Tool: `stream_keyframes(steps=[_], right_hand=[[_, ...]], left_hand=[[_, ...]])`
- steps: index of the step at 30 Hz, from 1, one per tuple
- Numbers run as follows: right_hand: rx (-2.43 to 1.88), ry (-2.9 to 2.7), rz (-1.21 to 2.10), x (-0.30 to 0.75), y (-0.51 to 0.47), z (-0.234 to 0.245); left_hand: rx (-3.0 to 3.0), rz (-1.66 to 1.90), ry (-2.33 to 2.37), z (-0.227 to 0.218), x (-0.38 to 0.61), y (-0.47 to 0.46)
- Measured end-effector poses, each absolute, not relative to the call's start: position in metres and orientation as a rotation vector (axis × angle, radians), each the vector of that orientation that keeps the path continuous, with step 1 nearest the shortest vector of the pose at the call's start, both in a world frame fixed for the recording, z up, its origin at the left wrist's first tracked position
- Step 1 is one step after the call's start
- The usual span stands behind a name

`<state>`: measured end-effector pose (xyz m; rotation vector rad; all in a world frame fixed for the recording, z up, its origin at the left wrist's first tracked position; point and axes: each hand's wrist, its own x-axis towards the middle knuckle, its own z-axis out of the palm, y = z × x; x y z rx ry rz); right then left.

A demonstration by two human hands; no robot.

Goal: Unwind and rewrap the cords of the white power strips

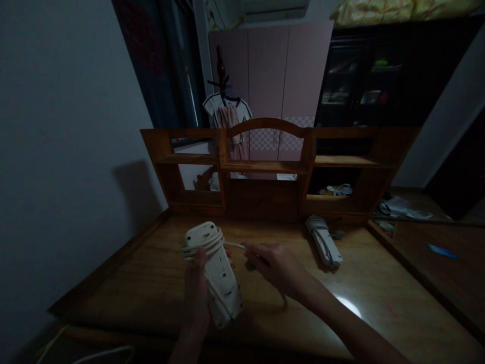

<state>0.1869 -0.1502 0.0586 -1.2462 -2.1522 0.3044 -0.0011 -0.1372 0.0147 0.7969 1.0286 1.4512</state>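
A white power strip (223, 283) is held up above the desk in my left hand (197, 293), its underside with screw holes towards me. Several turns of its white cord (204, 243) are wound around the upper end. The thumb of my left hand lies near these turns, and fingertips show at the strip's far side. My right hand (275, 265), to the right of the strip, pinches the cord, which is stretched between the strip and the fingers. A loose length of cord hangs below my right hand.
A second power strip (326, 245), its cord wrapped around it, lies at the right rear of the wooden desk (151, 283). A low wooden shelf unit (265, 199) stands along the back edge. At the left is a wall (76, 151); a loose cable (102, 351) shows at lower left.
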Motion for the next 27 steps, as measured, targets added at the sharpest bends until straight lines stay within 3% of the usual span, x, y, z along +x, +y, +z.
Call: stream_keyframes(steps=[9, 15, 20, 23, 27], right_hand=[[-1.372, -2.275, 0.047, 0.195, -0.155, 0.070], [-1.378, -2.085, 0.333, 0.208, -0.152, 0.071], [-1.365, -1.919, 0.518, 0.215, -0.152, 0.073], [-1.358, -1.956, 0.407, 0.209, -0.158, 0.075], [-1.284, -2.274, -0.036, 0.198, -0.173, 0.074]], left_hand=[[1.017, 1.570, 1.230, 0.008, -0.012, -0.124], [1.279, 1.852, 1.501, 0.008, -0.011, -0.118], [1.393, 1.706, 1.696, 0.010, -0.012, -0.117], [1.431, 1.641, 1.751, 0.014, -0.009, -0.119], [1.432, 1.576, 1.787, 0.023, -0.005, -0.121]])
